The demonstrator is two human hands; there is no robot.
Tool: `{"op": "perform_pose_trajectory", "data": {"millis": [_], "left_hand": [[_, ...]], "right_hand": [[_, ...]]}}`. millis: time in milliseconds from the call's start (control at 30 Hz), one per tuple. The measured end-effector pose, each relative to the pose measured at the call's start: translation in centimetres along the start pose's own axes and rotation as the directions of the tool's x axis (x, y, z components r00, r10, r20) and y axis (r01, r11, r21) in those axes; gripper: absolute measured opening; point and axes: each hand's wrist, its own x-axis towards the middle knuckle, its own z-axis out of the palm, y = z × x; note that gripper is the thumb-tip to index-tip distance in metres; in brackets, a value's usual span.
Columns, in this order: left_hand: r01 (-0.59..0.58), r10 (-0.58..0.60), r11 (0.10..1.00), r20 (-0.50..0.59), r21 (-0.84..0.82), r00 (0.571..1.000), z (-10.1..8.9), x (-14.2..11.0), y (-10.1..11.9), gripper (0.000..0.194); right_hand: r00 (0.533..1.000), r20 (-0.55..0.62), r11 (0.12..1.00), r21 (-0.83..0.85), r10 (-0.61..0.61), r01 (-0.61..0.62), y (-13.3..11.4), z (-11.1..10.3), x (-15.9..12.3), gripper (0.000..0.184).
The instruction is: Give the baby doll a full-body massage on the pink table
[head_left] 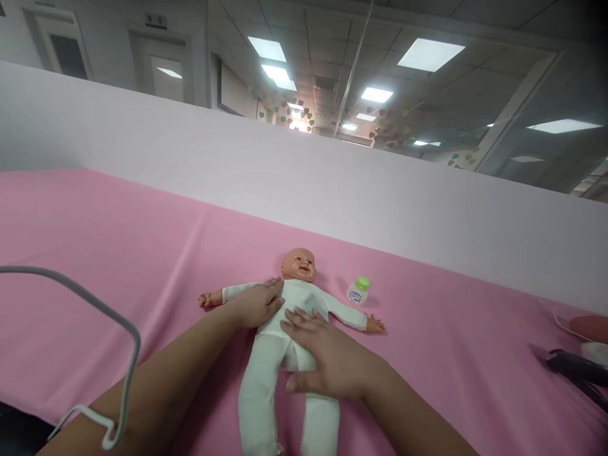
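While a bent grey wire point(135, 345) passes in front of the L forearm point(190, 361), nr the near-L corner of the pink table point(427, 354), both hands rest on the white-suited doll point(304, 294), face up mid-table, legs twd the near edge. R hand point(327, 348), fingers spread & thumb out, covers its lower torso; L hand point(260, 304), flat w/ fingers close, is on its chest. Black item point(577, 367), unclear what, nr R edge. Green-capped bottle point(358, 291) beside doll, twd far edge; white panel point(332, 183) stands along that edge.
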Motion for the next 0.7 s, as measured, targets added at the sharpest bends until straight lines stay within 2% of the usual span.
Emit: {"op": "perform_pose_trajectory", "data": {"millis": [100,200,333,467,567,633,700], "left_hand": [[0.006,-0.006,1.000,-0.002,-0.003,1.000,0.0,0.0,-0.1,0.070],[0.003,-0.003,1.000,0.006,-0.007,1.000,0.1,-0.1,-0.3,0.073],[0.008,-0.008,1.000,0.002,-0.019,1.000,0.3,0.1,-0.6,0.073],[0.024,-0.024,1.000,0.003,-0.018,1.000,-0.2,0.2,-0.2,0.070],[0.064,-0.064,0.998,0.003,0.027,0.998,-1.6,-0.5,1.2,0.061],[0.091,-0.092,0.993,0.016,0.070,0.996,-2.8,-1.5,2.9,0.057],[0.025,-0.028,0.996,0.031,0.089,0.999,-3.7,-2.6,5.0,0.060]], "right_hand": [[0.995,-0.079,0.997,-0.044,0.056,-0.060,2.7,-0.2,2.3,0.087],[0.962,-0.209,0.980,-0.062,0.174,-0.190,5.6,-0.5,3.5,0.078],[0.920,-0.298,0.964,-0.004,0.253,-0.266,7.8,-0.9,2.7,0.069],[0.913,-0.327,0.968,0.028,0.246,-0.251,8.0,-1.2,1.2,0.054],[0.905,-0.366,0.973,0.005,0.217,-0.231,7.9,-1.1,0.9,0.052],[0.901,-0.373,0.971,0.004,0.222,-0.238,8.1,-0.9,1.0,0.053],[0.900,-0.373,0.971,0.007,0.225,-0.240,8.3,-0.8,1.1,0.054]]}}
